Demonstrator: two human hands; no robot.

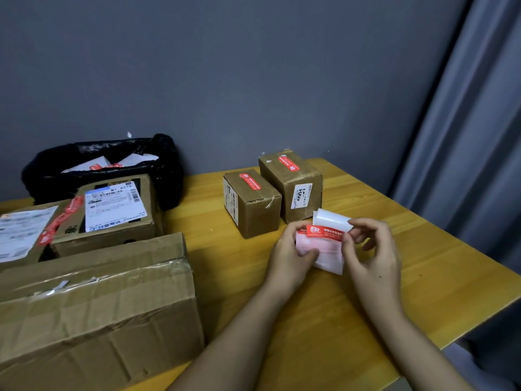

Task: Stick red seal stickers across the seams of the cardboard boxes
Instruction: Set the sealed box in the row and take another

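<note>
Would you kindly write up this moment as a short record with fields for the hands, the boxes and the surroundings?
left hand: left hand grips the sticker sheets
right hand: right hand pinches the red sticker, partly peeled from the sheets
sealed boxes: two small boxes behind the hands, each with a red sticker on top
unsealed box: large box at left, clear tape on its seam, no red sticker visible
other: labelled box behind it; black bag holding paper scraps
surface: wooden table
</note>
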